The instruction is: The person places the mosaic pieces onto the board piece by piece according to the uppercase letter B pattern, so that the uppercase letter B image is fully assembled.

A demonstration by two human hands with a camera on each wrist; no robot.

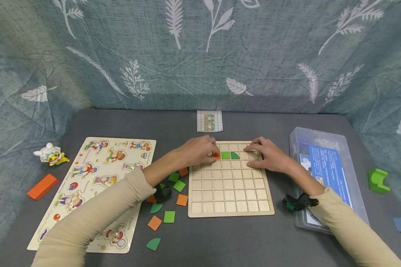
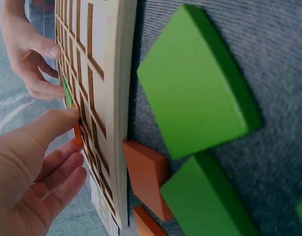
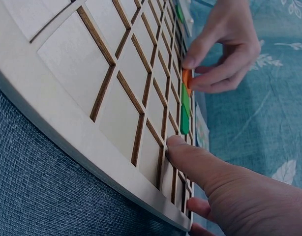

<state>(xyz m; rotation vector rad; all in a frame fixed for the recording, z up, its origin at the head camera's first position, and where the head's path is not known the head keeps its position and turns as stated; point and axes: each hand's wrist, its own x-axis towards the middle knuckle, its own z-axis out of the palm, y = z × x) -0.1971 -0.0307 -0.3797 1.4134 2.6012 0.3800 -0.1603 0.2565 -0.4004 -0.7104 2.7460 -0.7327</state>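
Observation:
A wooden grid board (image 1: 230, 205) lies flat on the dark table. My left hand (image 1: 200, 151) pinches an orange square tile (image 3: 186, 77) between thumb and fingers at the board's second row from the back. Directly right of that tile, a green square tile (image 1: 225, 155) and a green quarter-round tile (image 1: 235, 155) sit in neighbouring cells. My right hand (image 1: 269, 155) rests on the board's right side, thumb and fingers spread apart and holding no tile. In the right wrist view its thumb (image 3: 205, 160) touches the grid.
Loose green and orange tiles (image 1: 169, 217) lie left of the board. A puzzle board (image 1: 143, 142) with figures is under my left forearm. Behind the grid stands a small pattern card (image 1: 209, 121). A plastic case (image 1: 300, 139), toy blocks (image 1: 42, 187) and a figurine (image 1: 51, 154) are around.

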